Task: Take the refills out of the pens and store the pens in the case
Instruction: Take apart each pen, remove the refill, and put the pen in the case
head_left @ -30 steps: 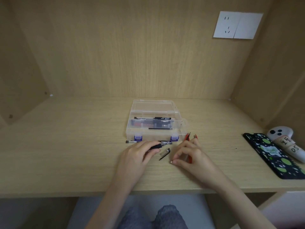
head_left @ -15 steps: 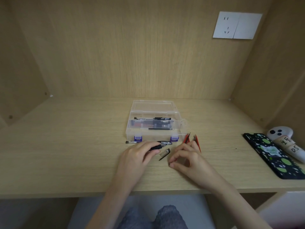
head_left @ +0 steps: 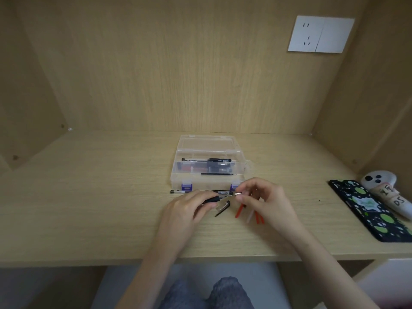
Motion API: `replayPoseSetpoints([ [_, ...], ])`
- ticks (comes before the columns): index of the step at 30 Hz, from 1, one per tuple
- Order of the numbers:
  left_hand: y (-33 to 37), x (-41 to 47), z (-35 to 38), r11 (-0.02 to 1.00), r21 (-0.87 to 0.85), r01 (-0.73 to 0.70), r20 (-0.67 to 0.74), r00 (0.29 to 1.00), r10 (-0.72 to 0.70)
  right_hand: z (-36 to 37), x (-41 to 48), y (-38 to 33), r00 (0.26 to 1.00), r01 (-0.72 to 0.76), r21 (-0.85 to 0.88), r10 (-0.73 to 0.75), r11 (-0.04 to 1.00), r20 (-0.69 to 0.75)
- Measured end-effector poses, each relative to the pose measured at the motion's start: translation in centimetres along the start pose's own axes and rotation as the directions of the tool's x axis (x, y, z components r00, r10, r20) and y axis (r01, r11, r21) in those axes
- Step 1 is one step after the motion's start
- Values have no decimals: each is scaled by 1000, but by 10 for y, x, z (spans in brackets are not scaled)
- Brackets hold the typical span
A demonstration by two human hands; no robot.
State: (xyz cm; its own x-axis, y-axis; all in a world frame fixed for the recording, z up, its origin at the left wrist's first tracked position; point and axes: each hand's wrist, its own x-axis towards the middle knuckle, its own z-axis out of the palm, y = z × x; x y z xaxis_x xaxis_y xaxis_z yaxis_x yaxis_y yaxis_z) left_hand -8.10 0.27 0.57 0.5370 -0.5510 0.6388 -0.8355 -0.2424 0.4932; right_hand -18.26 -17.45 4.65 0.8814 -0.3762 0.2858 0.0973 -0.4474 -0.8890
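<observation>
Left hand [head_left: 189,208] grip wraps the pen [head_left: 220,195] just before the case [head_left: 207,185], right hand [head_left: 265,201] grip pinches its tip [head_left: 238,193]; best pull straight along the barrel, steady, so the refill slides out unbent.

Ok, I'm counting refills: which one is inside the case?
The thin black refill along the clear case's front; the red refills lie on the desk by the right hand.

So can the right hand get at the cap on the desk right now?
Probably yes: the cap lies bare just left of the right hand, but its fingers pinch the tip of the pen, so it must let go first.
</observation>
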Motion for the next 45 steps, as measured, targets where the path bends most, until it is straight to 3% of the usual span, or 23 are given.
replayPoseSetpoints([
  [9,-1,0,0,1000,11,-16,34,999,16,16,0,2,998,-26,15,25,1000,51],
  [18,-2,0,-1,999,36,-20,69,997,17,24,-4,4,998,15,-119,-7,993,68],
  [23,0,0,-1,999,27,-22,52,998,20,19,-2,11,995,-10,39,6,999,99],
  [29,-1,-1,0,999,31,-16,55,998,15,22,-2,5,992,-48,-48,53,998,115],
  [34,0,0,-1,999,35,-23,60,998,21,19,-1,5,993,-25,67,17,997,118],
  [38,0,0,-1,999,38,-22,66,998,19,22,0,6,995,-56,-20,58,998,84],
  [41,1,0,-2,999,24,-24,59,998,23,20,0,4,998,-25,14,24,1000,56],
  [45,1,1,-2,998,37,-41,52,998,39,20,-2,8,991,-19,59,11,998,134],
])
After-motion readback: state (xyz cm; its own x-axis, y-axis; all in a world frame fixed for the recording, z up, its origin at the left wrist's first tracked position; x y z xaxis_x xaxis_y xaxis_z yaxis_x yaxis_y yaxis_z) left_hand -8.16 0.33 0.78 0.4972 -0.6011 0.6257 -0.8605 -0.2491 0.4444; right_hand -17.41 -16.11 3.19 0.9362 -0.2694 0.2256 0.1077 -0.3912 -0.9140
